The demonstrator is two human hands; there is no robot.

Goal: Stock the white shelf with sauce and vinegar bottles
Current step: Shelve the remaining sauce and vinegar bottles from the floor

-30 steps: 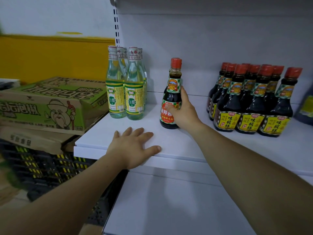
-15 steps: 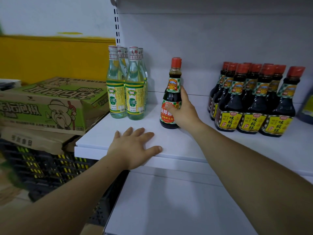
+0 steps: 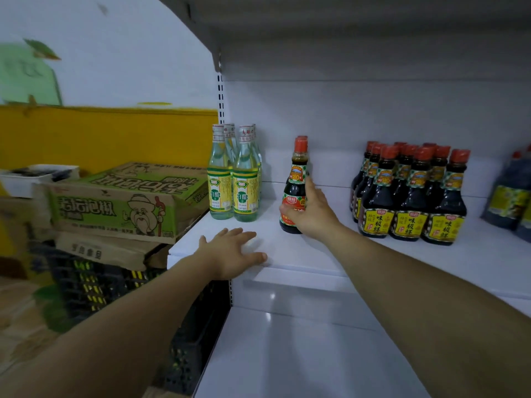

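While laying left hand (image 3: 230,254) flat at the shelf's (image 3: 301,261) front edge, gripping sauce bottle (image 3: 296,179) with right hand (image 3: 313,214). Upright, near vinegar bottles (image 3: 234,182).

At the frame's centre the right hand (image 3: 311,214) grips an upright dark sauce bottle (image 3: 296,185) standing on the white shelf (image 3: 316,254). The left hand (image 3: 232,251) rests flat on the shelf's front edge. Clear vinegar bottles (image 3: 234,179) stand left of centre and a cluster of red-capped bottles (image 3: 411,196) at right.

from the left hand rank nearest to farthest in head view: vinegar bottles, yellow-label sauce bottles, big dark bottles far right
1. vinegar bottles, just behind the left hand
2. yellow-label sauce bottles, right of centre on the shelf
3. big dark bottles, far right edge
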